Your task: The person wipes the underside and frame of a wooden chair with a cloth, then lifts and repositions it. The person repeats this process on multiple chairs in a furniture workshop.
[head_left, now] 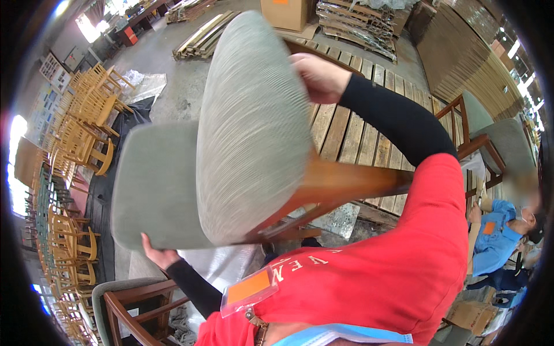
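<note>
A wooden chair with grey-green upholstery is held up in front of me, tilted. Its padded backrest (251,130) rises close to the camera, and the flat seat (158,184) lies to the left behind it. A brown wooden leg (358,177) reaches to the right toward my upper arm. My left hand (158,254) grips the seat's near edge, thumb upward, the other fingers partly hidden beneath. At the backrest's far right edge, my right hand (320,76) is closed with fingers curled round it; the fingertips are hidden.
A slatted wooden platform (381,86) lies at right, with a carton (284,14) beyond. Another grey chair (130,311) stands near left, and more (499,138) at far right. Pale wooden chairs (95,106) line the left side. A person in blue (496,236) works at right.
</note>
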The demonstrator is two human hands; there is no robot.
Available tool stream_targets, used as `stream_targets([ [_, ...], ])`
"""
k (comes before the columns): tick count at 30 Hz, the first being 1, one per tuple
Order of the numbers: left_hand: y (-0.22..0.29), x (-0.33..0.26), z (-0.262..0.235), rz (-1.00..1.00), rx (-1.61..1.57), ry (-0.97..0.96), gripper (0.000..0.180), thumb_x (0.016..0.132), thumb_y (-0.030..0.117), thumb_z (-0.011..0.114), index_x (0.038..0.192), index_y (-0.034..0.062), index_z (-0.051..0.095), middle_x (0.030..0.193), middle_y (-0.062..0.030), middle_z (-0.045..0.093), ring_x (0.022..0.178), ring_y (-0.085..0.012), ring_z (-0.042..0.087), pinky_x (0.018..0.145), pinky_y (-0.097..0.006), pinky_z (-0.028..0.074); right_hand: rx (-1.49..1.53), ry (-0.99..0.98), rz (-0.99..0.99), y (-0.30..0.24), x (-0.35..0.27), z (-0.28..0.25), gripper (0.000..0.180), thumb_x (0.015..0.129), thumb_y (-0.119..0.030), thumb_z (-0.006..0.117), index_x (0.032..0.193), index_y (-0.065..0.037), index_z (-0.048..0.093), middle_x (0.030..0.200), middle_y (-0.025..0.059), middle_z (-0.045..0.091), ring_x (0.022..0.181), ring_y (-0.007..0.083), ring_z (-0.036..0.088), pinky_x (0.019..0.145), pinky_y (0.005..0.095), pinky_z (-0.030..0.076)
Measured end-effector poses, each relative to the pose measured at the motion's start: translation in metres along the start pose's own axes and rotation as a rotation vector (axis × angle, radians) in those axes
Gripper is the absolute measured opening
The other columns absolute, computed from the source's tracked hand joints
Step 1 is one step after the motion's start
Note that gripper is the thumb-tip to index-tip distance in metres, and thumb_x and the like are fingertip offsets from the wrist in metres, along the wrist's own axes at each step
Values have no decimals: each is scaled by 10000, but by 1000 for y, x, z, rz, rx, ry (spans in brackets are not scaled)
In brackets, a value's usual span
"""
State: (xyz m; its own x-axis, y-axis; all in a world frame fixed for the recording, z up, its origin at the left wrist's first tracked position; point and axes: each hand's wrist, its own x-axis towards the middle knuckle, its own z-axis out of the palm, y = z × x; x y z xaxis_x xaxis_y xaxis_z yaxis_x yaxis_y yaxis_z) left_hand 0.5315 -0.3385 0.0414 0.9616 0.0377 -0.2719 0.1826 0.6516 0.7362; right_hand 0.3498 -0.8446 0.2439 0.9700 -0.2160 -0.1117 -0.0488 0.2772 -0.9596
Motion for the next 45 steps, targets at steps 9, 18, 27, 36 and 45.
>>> stream_targets([
  [9, -70, 40, 383, 80, 51, -662, 357, 951, 150, 657, 1277, 7, 617, 1269, -99, 654, 1155, -257, 621, 989, -428, 511, 187, 622, -224, 34, -45, -246, 213, 999, -218, 577, 1102, -40, 632, 841, 19, 631, 683, 123, 599, 607, 311, 547],
  [18, -277, 20, 622, 286, 265, -984, 461, 784, 65, 833, 1193, 14, 628, 1122, -93, 706, 996, -220, 679, 878, -372, 549, 301, 1065, -138, 153, -42, -421, 258, 1010, -267, 549, 1135, -54, 624, 918, 22, 639, 745, 130, 601, 668, 313, 530],
  [27, -381, -3, 688, 535, 546, -913, 383, 776, 74, 790, 1112, -44, 648, 1068, -182, 713, 895, -271, 702, 789, -383, 560, 260, 1150, -135, 163, -71, -494, 303, 1022, -316, 521, 1167, -68, 617, 995, 26, 648, 808, 137, 604, 729, 315, 513],
  [36, -381, -50, 485, -92, 481, -1037, 221, 983, 213, 619, 1011, -6, 637, 850, -109, 707, 699, -185, 697, 646, -326, 573, 433, 1282, -334, 251, -149, -462, 349, 1033, -365, 492, 1200, -82, 610, 1072, 30, 657, 870, 144, 606, 790, 317, 496],
  [45, -228, -249, -65, -527, 1426, -367, 432, 885, 390, 633, 708, -3, 671, 590, -138, 611, 630, -231, 644, 626, -432, 499, -1169, 300, 222, 536, -264, -94, 413, 982, -307, 503, 778, 32, 625, 735, 227, 647, 633, 425, 558, 632, 505, 449],
])
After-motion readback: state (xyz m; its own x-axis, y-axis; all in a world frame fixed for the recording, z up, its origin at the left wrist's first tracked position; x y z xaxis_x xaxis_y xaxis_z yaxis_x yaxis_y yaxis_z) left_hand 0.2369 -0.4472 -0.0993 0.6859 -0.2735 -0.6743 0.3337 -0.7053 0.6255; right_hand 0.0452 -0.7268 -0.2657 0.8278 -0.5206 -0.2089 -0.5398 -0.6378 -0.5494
